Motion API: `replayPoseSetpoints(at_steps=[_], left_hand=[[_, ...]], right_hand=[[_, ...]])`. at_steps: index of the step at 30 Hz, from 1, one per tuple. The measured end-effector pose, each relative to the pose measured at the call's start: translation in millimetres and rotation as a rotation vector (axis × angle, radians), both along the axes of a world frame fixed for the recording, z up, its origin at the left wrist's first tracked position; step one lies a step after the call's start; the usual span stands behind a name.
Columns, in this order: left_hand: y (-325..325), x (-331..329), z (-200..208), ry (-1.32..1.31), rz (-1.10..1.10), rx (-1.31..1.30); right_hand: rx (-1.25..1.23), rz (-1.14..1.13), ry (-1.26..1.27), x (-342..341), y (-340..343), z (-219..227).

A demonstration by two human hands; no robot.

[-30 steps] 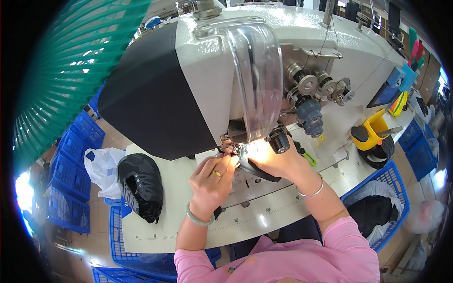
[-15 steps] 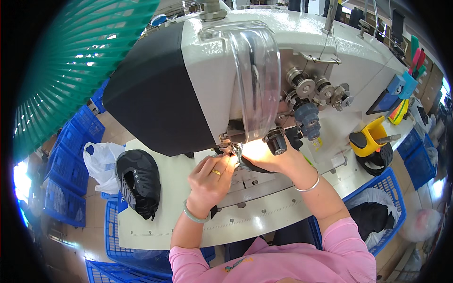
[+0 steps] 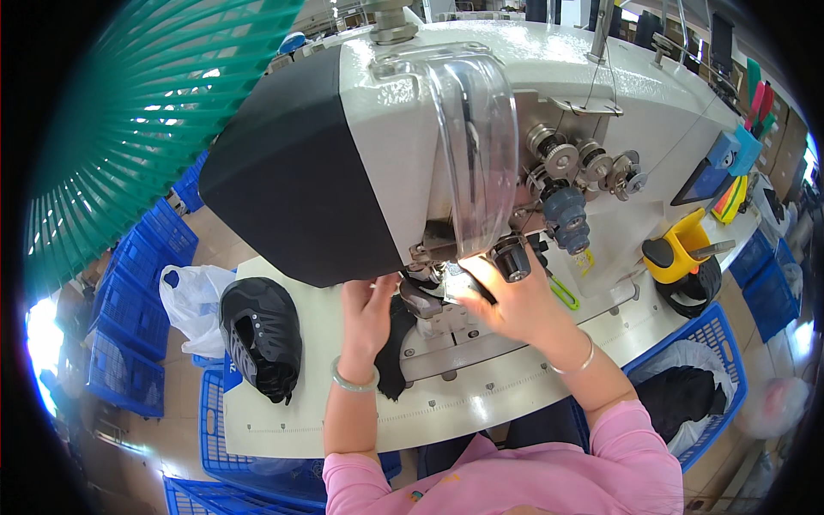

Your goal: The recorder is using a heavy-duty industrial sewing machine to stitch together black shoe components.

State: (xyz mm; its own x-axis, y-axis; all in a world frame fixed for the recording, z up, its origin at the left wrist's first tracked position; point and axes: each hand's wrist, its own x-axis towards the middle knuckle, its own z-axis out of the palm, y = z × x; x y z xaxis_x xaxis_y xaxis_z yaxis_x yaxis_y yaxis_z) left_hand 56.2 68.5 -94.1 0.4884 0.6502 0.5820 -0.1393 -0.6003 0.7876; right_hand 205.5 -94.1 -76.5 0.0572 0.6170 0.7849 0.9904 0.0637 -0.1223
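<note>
**Both hands at the needle of a sewing machine**

The left hand (image 3: 367, 311) presses a black shoe piece (image 3: 396, 343) against the machine bed, fingers curled down on it just under the sewing machine (image 3: 386, 146) head. The right hand (image 3: 506, 305) lies beside the lit needle area, fingers bent and pinching the same piece near the presser foot. The piece hangs over the white worktable (image 3: 481, 395) edge between both wrists. A finished black shoe upper (image 3: 260, 336) rests to the left, near a white plastic bag (image 3: 193, 296). Blue crates (image 3: 137, 309) stand around.

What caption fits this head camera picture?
Both hands, left hand and right hand, guide black fabric under a sewing machine.
</note>
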Motion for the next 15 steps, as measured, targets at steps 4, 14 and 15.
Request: replayPoseSetpoints(at_steps=[4, 14, 15], left_hand=[[-9.3, 4.6, 16.1, 0.188, -0.09, -0.101], [-17.3, 4.2, 14.6, 0.042, -0.032, 0.101], [-17.8, 3.3, 15.4, 0.042, -0.031, 0.1]], right_hand=[[0.001, -0.077, -0.213, -8.6, -7.2, -26.5], [0.066, -0.037, -0.114, -12.3, 2.6, -36.7], [0.065, -0.044, -0.113, -13.4, 3.0, -37.2]])
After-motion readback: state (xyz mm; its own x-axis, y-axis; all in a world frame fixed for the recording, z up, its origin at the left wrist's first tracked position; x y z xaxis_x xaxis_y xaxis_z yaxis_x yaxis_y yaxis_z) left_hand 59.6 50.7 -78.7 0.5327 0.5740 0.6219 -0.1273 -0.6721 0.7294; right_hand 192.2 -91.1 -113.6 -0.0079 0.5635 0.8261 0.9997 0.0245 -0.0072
